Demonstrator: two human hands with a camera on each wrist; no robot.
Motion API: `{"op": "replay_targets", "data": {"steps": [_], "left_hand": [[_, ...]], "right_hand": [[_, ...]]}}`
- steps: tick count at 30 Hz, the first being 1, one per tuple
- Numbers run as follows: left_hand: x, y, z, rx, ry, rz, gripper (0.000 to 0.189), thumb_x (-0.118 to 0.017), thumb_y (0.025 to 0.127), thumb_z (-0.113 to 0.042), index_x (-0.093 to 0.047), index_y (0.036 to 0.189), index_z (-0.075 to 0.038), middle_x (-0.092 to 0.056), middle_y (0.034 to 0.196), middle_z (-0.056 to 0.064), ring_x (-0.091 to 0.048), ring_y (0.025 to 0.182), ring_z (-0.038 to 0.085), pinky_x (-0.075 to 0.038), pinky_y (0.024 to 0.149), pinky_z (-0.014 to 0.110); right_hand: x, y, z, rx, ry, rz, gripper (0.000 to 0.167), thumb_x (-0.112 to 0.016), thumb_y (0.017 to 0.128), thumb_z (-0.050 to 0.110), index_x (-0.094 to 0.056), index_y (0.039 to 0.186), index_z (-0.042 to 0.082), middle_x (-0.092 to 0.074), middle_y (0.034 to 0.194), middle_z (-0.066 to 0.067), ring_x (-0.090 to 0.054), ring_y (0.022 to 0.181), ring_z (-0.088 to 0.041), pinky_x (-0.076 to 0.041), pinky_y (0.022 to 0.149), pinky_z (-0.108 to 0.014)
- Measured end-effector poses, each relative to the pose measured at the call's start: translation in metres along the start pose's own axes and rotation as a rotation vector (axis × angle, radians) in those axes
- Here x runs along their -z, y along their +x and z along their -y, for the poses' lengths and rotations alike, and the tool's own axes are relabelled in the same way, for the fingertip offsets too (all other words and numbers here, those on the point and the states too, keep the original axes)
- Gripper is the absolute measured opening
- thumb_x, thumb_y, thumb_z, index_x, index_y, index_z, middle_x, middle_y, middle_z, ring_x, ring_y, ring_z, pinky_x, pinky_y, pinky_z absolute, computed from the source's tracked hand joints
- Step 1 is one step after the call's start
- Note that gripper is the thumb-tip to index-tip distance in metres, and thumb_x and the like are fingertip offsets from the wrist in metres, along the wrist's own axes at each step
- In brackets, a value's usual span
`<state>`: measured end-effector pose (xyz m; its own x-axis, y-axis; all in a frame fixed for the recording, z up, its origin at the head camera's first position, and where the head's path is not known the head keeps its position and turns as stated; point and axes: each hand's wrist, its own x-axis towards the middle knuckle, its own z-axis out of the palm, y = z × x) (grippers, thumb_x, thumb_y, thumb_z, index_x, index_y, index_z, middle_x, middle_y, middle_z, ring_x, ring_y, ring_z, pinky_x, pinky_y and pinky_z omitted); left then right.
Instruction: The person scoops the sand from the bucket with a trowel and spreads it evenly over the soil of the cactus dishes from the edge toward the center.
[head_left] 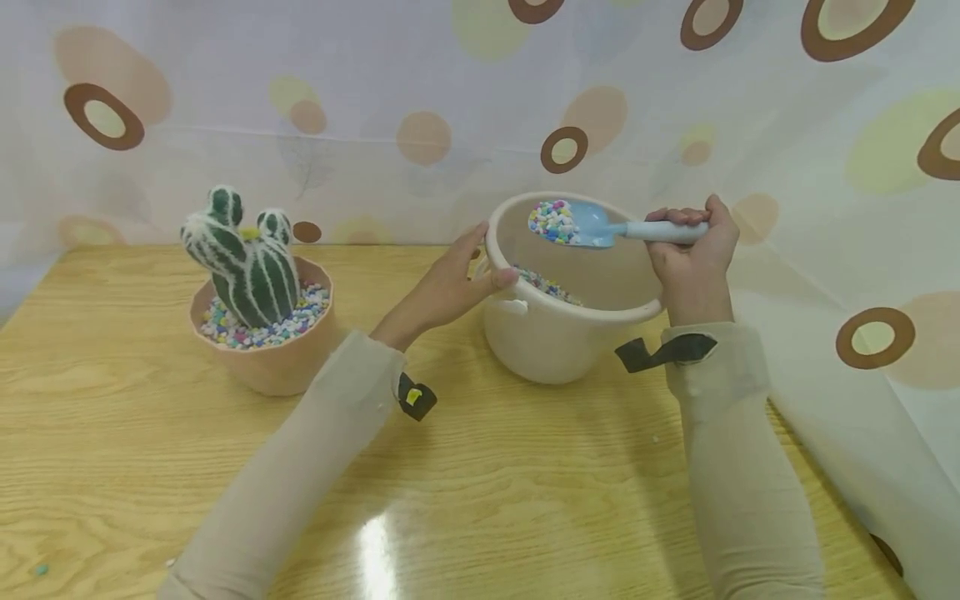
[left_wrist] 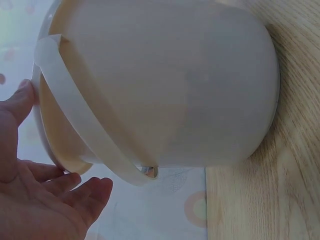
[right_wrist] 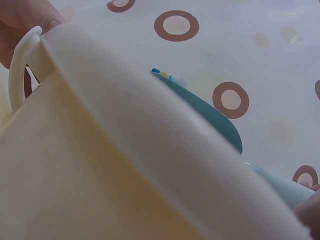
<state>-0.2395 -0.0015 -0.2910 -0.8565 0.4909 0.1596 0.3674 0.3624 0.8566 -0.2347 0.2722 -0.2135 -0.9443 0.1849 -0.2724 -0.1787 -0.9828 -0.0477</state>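
Observation:
A light-blue hand shovel (head_left: 597, 225), its blade heaped with small colourful pebbles (head_left: 552, 222), is held level over the mouth of a cream bucket (head_left: 551, 346). My right hand (head_left: 693, 258) grips its pale handle with fingers curled round it. In the right wrist view the blade (right_wrist: 207, 112) shows behind the bucket's rim (right_wrist: 130, 107). With thumb and fingers spread, my left hand (head_left: 453, 287) touches the bucket's left rim; in the left wrist view the fingers (left_wrist: 92, 195) are relaxed beside the bucket's handle (left_wrist: 87, 117). More pebbles (head_left: 547, 286) lie inside the bucket.
A peach pot (head_left: 262, 367) with a green-and-white cactus (head_left: 243, 258) and pebbles round its base stands left on the wooden table (head_left: 480, 500). Dotted cloth (head_left: 360, 108) hangs behind and along the right edge. A stray teal pebble (head_left: 42, 570) lies at front left.

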Motion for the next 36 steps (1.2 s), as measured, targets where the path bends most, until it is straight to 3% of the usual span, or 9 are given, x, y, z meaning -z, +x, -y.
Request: {"op": "replay_targets", "data": {"steps": [11,20,36], "left_hand": [[0.004,-0.007,0.000,-0.011,0.024,-0.042,0.072,-0.058,0.093,-0.039,-0.023,0.152,-0.014,-0.024,0.157,0.009,-0.035,0.137,0.033,-0.039,0.106,0.051],[0.015,-0.017,0.012,0.057,0.039,-0.063,0.072,-0.054,0.095,-0.045,-0.023,0.151,-0.012,-0.027,0.156,0.007,-0.036,0.138,0.029,-0.041,0.104,0.050],[0.038,-0.047,0.028,0.092,0.043,-0.128,0.070,-0.054,0.096,-0.036,-0.021,0.151,-0.007,-0.026,0.154,0.016,-0.035,0.137,0.034,-0.038,0.108,0.047]], "right_hand": [[-0.002,-0.001,-0.009,-0.013,0.003,0.024,0.046,-0.052,0.096,0.023,-0.037,0.057,0.005,-0.036,0.048,-0.007,-0.033,0.041,-0.023,-0.031,0.055,-0.034],[-0.002,-0.002,-0.022,-0.045,0.024,0.026,0.047,-0.053,0.096,0.025,-0.037,0.057,0.005,-0.036,0.046,-0.008,-0.033,0.041,-0.023,-0.031,0.054,-0.034],[-0.005,-0.004,-0.059,-0.054,-0.036,0.051,0.049,-0.051,0.097,0.025,-0.036,0.056,0.004,-0.036,0.046,-0.007,-0.033,0.041,-0.022,-0.032,0.058,-0.034]]}}
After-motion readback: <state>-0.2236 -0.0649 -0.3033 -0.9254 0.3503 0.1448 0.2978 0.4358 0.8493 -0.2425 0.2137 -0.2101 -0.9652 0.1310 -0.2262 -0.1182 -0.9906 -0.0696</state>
